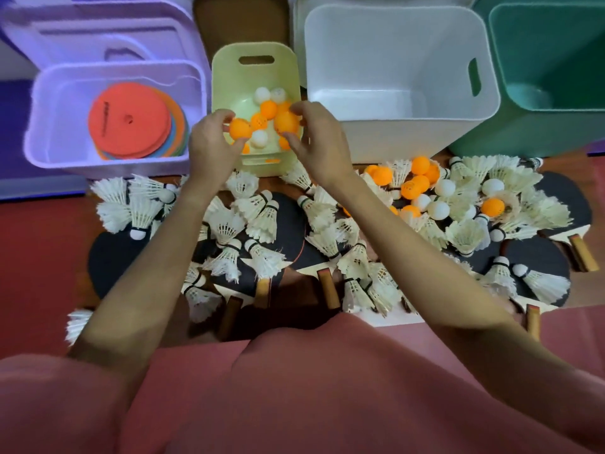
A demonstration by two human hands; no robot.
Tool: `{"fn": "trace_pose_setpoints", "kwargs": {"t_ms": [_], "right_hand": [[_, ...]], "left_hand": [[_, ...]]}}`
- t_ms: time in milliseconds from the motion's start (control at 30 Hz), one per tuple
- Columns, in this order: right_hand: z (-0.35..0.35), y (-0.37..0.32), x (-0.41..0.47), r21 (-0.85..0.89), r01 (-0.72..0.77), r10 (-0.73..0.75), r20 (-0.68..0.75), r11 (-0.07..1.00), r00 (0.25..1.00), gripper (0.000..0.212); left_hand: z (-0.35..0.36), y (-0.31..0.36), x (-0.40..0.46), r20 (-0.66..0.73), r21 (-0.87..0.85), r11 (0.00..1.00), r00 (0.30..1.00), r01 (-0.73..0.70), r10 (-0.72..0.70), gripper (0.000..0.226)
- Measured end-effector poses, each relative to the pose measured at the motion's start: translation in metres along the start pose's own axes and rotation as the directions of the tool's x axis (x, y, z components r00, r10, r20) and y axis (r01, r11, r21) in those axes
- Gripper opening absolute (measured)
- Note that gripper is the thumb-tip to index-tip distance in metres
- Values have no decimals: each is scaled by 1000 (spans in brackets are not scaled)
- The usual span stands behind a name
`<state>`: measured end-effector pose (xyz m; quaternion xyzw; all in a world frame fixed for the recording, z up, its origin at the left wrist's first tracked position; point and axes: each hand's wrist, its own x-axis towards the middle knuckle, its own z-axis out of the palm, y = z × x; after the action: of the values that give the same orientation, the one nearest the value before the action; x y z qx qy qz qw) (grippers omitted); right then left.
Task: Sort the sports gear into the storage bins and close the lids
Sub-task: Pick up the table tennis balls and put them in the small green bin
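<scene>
Ping-pong balls, orange and white plastic, are the gear in hand; from the head view we note several already lying in the small pale-yellow plastic bin (226,65). Our left hand (211,144) pinches one orange ball (240,128) between thumb and fingertips, and our right hand (316,149) pinches a second orange ball (286,122) likewise, both held over the bin's open mouth, presumably so they fall inside on release. More balls (438,209) remain on the floor to the right among white feathered shuttlecocks (262,217) and black-faced wooden-handled paddles (537,257). Flat coloured disc markers (129,121) sit in the lilac bin (114,163); the white bin (409,132) and green bin (523,139) stand open, apparently awaiting the other gear
</scene>
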<state>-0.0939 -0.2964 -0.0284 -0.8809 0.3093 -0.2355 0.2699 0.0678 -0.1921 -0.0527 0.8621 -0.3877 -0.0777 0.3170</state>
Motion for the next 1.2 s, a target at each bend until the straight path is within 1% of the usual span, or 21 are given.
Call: {"fn": "trace_pose_setpoints", "kwargs": {"t_ms": [100, 200, 267, 333, 367, 433, 533, 633, 700, 767, 867, 933, 1000, 1100, 1200], "right_hand": [[11, -2, -3, 9, -28, 28, 0, 1000, 1000, 35], [7, 5, -24, 22, -5, 5, -5, 1000, 1000, 26], [-1, 20, -42, -14, -16, 16, 12, 1000, 1000, 24], [-13, 41, -60, -65, -58, 59, 25, 996, 998, 25], [-20, 52, -68, -91, -90, 93, 25, 992, 995, 25], [-34, 74, -86, -133, -159, 161, 11, 978, 987, 25], [-53, 101, -108, -174, -259, 260, -18, 950, 965, 24], [-67, 120, -125, -206, -333, 333, -38, 920, 942, 23], [-73, 130, -135, -233, -361, 365, -30, 903, 931, 25], [-76, 138, -144, -270, -360, 373, -2, 893, 928, 30], [-76, 147, -153, -377, -306, 344, 35, 874, 938, 35], [-75, 152, -154, -441, -274, 341, 80, 855, 937, 40], [-73, 155, -151, -478, -251, 355, 139, 842, 924, 47], [-66, 159, -149, -516, -205, 345, 190, 832, 919, 54], [-57, 162, -146, -519, -181, 329, 209, 836, 921, 43]], "left_hand": [[-1, -6, -3, 0, 31, 999, 1000, -24, 24, 40], [-1, -5, -13, -49, -33, 997, 996, -76, 74, 32], [1, 2, -22, -86, -88, 983, 985, -159, 152, 26], [9, 12, -32, -105, -124, 953, 959, -275, 263, 22], [15, 19, -37, -92, -137, 937, 946, -321, 310, 21], [30, 33, -46, -9, -168, 909, 923, -381, 385, 20], [53, 54, -58, 206, -190, 884, 863, -427, 461, 21], [77, 71, -66, 403, -136, 892, 799, -431, 447, 25], [92, 82, -69, 474, -105, 894, 769, -435, 429, 26], [104, 91, -72, 521, -62, 899, 754, -433, 400, 26], [122, 103, -71, 565, 45, 892, 748, -449, 348, 27], [133, 108, -70, 580, 140, 870, 751, -473, 315, 27], [142, 113, -71, 592, 225, 843, 756, -488, 279, 27], [152, 120, -74, 596, 338, 809, 775, -480, 211, 29], [158, 126, -80, 588, 418, 784, 794, -459, 151, 29]]}}
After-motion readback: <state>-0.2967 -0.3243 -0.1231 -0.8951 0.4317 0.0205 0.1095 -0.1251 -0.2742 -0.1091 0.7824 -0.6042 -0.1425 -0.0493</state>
